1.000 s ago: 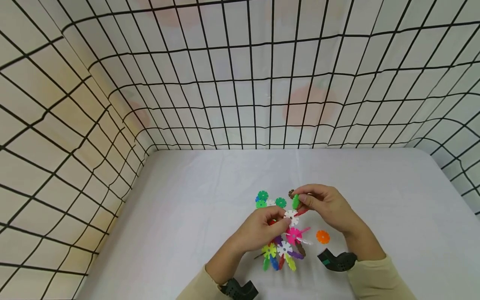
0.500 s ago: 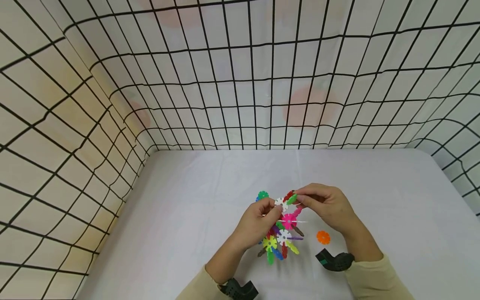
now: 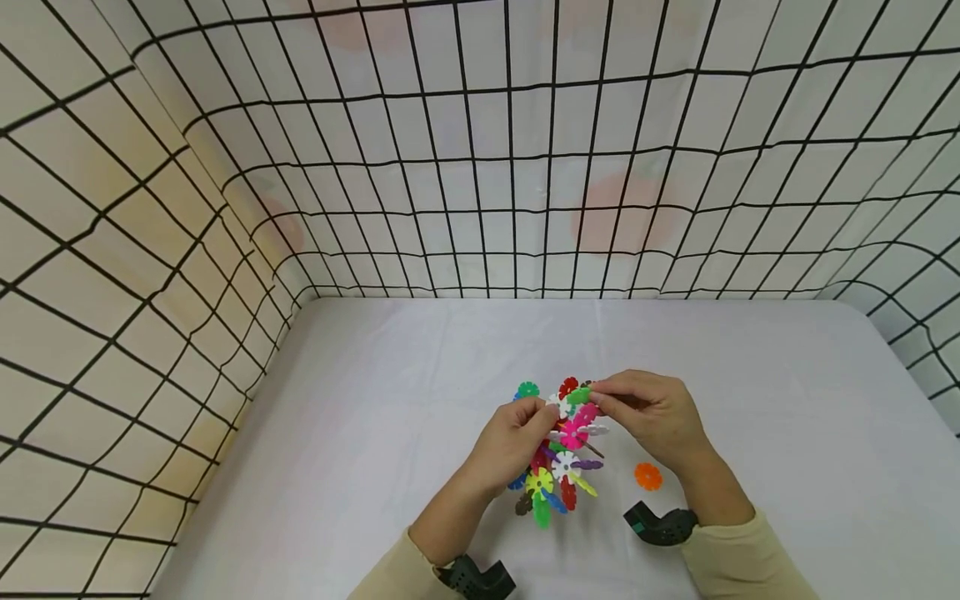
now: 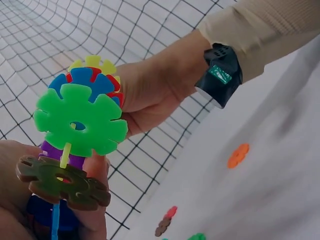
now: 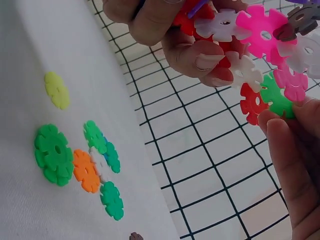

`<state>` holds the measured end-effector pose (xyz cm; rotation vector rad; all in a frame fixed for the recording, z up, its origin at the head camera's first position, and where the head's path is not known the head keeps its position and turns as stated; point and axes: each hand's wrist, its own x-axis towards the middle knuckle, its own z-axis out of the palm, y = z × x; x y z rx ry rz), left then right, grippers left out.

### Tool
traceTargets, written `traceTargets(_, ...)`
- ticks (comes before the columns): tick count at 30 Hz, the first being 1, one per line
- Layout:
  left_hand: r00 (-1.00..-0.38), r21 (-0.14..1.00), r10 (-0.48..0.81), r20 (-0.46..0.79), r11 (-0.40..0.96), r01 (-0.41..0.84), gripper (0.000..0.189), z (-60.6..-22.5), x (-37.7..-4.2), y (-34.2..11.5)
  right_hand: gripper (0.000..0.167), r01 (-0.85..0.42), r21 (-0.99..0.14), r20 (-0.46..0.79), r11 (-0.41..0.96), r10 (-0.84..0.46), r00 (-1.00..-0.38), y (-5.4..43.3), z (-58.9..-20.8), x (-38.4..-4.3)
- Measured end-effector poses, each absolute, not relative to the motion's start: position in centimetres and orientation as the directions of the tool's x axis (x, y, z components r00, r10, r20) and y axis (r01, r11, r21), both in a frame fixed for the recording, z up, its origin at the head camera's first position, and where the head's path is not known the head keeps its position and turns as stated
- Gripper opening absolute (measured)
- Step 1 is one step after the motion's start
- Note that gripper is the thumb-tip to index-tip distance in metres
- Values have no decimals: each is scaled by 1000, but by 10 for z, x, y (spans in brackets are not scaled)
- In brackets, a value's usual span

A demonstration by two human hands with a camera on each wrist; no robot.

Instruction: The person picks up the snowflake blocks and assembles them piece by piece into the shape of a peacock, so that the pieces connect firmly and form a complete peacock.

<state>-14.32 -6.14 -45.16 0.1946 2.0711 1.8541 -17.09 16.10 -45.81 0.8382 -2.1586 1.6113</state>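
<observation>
A cluster of colourful plastic snowflake discs (image 3: pixel 566 467) hangs from my left hand (image 3: pixel 504 443), whose thumb and fingers pinch it near a white disc (image 5: pixel 244 71). Between the thumb and fingers of my right hand (image 3: pixel 651 414) is a green snowflake disc (image 5: pixel 276 95). In the right wrist view its edge meets the white disc, beside a red disc (image 5: pixel 254 103) and a pink disc (image 5: pixel 290 81). Whether the green disc is slotted in, I cannot tell. The left wrist view shows the cluster's other end, with a bright green disc (image 4: pixel 80 120) and a brown disc (image 4: pixel 62 182).
A loose orange disc (image 3: pixel 648 477) lies on the white tabletop (image 3: pixel 390 375), right of the cluster. More loose discs lie beyond the hands, among them green discs (image 5: pixel 53 155) and a yellow disc (image 5: pixel 57 90). Black grid netting (image 3: pixel 487 183) surrounds the table.
My left hand has lifted the cluster slightly up and to the left. The green disc in my right hand has moved left, from apart from the white disc to meeting it.
</observation>
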Motion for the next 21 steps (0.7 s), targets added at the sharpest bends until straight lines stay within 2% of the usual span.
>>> traceTargets(7, -941, 978, 303, -153, 183, -100, 33, -450, -141, -63, 32, -692, -680, 633, 243, -282, -721, 160, -461, -173)
traceTargets(11, -945, 966, 301, -128, 252, -51, 30, -450, -140, -64, 30, -673, -699, 594, 240, -329, -734, 161, -461, -173)
traceTargets(14, -955, 946, 277, -105, 324, -10, 28, -450, -140, -64, 22, -560, -799, 466, 218, -364, -806, 163, -459, -172)
traceTargets(17, -962, 926, 260, -83, 378, 22, 27, -450, -140, -64, 13, -379, -908, 284, 175, -407, -868, 166, -458, -172)
traceTargets(21, -965, 909, 259, -51, 412, 62, 25, -450, -140, -64, 18, -160, -984, 107, 79, -461, -881, 167, -458, -175)
